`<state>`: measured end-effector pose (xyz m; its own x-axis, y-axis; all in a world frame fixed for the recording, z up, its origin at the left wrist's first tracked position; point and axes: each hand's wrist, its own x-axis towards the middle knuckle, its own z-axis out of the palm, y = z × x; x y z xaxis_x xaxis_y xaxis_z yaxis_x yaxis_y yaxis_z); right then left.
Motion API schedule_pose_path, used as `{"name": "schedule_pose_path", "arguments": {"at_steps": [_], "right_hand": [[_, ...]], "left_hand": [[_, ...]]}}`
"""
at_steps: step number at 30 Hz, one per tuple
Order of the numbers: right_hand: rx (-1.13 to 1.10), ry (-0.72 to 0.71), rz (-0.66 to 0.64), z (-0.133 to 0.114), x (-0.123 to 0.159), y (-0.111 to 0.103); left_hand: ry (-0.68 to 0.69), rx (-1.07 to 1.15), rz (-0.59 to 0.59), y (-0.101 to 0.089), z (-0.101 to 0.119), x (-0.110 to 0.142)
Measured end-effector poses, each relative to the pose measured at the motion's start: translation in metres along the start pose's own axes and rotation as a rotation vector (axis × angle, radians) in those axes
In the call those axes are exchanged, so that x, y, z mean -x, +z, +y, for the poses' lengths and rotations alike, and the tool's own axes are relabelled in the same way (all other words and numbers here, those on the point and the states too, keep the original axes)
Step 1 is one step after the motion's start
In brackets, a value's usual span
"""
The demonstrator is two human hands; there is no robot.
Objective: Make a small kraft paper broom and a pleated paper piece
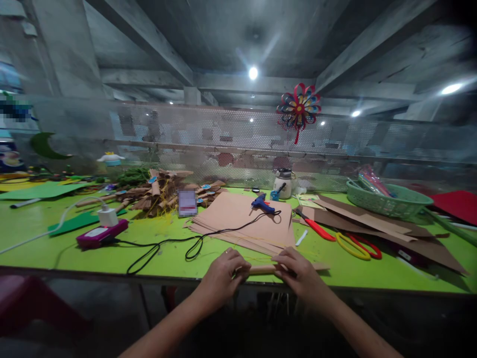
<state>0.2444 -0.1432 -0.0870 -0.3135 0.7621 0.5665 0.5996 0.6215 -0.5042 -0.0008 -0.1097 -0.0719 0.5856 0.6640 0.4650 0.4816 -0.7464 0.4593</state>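
Observation:
Near the front edge of the green table, a narrow roll of brown paper (262, 270) lies crosswise between my hands. My left hand (224, 272) is closed round its left end, fingertips curled together. On the other side my right hand (301, 272) pinches the roll, and a flat strip of paper sticks out past it to the right. Thin yellow string (257, 258) trails just behind the roll. Beyond it lies a stack of brown paper sheets (238, 211), with a blue glue gun (263, 203) resting on top.
Red-handled scissors (316, 229) and yellow-handled scissors (352, 246) lie at right, before brown card pieces and a green basket (391, 200). A purple power strip (102, 233) with a black cord sits at left. Bundled paper rolls (160, 194) are piled behind.

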Motion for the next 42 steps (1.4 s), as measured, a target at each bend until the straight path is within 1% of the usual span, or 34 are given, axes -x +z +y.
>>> {"name": "schedule_pose_path", "arguments": {"at_steps": [4, 10, 14, 19, 26, 34, 42], "right_hand": [[0.019, -0.049, 0.006, 0.0016, -0.0011, -0.0001], [0.013, -0.067, 0.008, 0.0033, -0.0007, 0.0019], [-0.007, -0.063, 0.003, 0.0039, 0.0000, 0.0034], [-0.029, -0.051, -0.011, 0.0050, 0.0008, 0.0040], [-0.017, -0.048, -0.011, 0.0048, 0.0001, 0.0034], [-0.026, -0.063, 0.003, 0.0067, 0.0008, 0.0050], [-0.029, -0.047, 0.013, 0.0046, 0.0017, 0.0054]], "left_hand": [[0.003, 0.004, -0.015, -0.0018, 0.0019, -0.0004], [-0.020, 0.039, -0.013, -0.0001, 0.0002, 0.0013], [-0.025, 0.046, 0.004, 0.0010, -0.0003, 0.0017], [-0.024, 0.056, -0.006, 0.0001, 0.0023, -0.0009], [-0.003, 0.001, -0.017, -0.0012, 0.0013, -0.0006], [-0.052, 0.017, -0.015, 0.0000, -0.0009, 0.0005], [-0.052, -0.026, -0.015, -0.0005, 0.0061, 0.0032]]}}
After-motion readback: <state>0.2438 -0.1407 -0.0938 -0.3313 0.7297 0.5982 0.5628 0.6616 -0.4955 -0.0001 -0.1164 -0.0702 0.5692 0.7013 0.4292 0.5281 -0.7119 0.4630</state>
